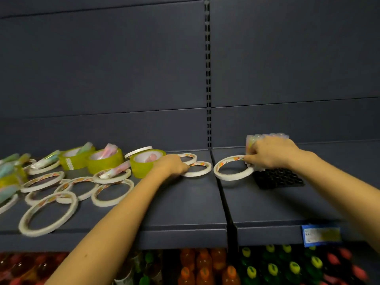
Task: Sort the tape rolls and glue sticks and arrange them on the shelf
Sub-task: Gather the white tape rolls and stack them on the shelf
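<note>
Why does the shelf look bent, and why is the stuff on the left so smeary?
Head view: the wide-angle lens bows the shelf front edge. The light is dim and even, with no glare. The glue sticks at far left and the bottles below are blurred, and the price label is unreadable. The left hand and the right hand, pinching a tape ring, look sharper.

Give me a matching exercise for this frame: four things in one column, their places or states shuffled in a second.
Things:
1. black tray
2. blue label
3. green tape rolls
4. right hand

Place or state:
a. on the front edge of the shelf
b. pinching a white tape ring
c. glue sticks stuck in their cores
d. lying flat on the shelf's right section

Pairs: 1-d, 2-a, 3-c, 4-b
</note>
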A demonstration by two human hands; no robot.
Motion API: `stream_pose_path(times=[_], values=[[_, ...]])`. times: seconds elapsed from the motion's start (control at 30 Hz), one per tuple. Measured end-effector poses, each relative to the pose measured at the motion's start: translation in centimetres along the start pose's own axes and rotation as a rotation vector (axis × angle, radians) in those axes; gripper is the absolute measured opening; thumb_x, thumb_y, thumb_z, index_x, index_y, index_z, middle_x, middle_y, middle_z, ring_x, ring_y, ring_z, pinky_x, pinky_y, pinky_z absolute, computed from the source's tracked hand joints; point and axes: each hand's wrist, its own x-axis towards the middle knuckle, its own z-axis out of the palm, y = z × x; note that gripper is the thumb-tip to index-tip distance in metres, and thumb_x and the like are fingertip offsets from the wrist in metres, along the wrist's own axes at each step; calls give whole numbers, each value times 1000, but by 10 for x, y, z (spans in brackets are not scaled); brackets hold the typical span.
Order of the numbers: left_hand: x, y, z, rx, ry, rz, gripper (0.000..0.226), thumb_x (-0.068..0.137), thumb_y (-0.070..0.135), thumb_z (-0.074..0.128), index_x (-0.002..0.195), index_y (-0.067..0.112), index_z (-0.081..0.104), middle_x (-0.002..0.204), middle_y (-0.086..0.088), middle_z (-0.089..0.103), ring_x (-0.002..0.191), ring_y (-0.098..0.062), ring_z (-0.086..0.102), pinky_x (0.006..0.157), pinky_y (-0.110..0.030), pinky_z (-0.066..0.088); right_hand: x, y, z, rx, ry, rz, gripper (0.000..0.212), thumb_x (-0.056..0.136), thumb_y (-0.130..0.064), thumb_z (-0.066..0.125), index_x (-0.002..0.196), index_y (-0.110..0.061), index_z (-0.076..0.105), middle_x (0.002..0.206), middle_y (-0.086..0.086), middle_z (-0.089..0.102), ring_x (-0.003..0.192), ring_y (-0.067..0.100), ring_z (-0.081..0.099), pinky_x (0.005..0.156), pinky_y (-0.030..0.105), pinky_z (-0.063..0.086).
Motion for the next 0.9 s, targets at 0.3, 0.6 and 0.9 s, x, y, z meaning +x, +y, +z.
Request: stream_pose_path(times=[0.3,0.6,0.9], values=[[-21,-18,-29,-218,-205,169,34,86,30,51,57,13,52,40,3,39,36,-11,30,36,-12,22,-41,-8,-6,176,-64,220,42,90,-56,43,65,-23,53,71,-5,48,77,22,46,64,28,31],[-36,21,-22,-244,-85,381,35,86,29,52,55,13,48,50,-1,40,45,-15,31,47,-26,24,-103,39,-17,121,57,405,45,89,-59,42,84,-23,68,84,5,56,79,26,49,67,32,35],[-78,138,-2,-215,-49,616,44,87,29,54,47,17,41,42,3,41,43,-13,33,45,-24,26,-178,136,-28,72,56,559,47,90,-60,40,84,-23,68,66,-3,50,72,24,50,61,29,33]])
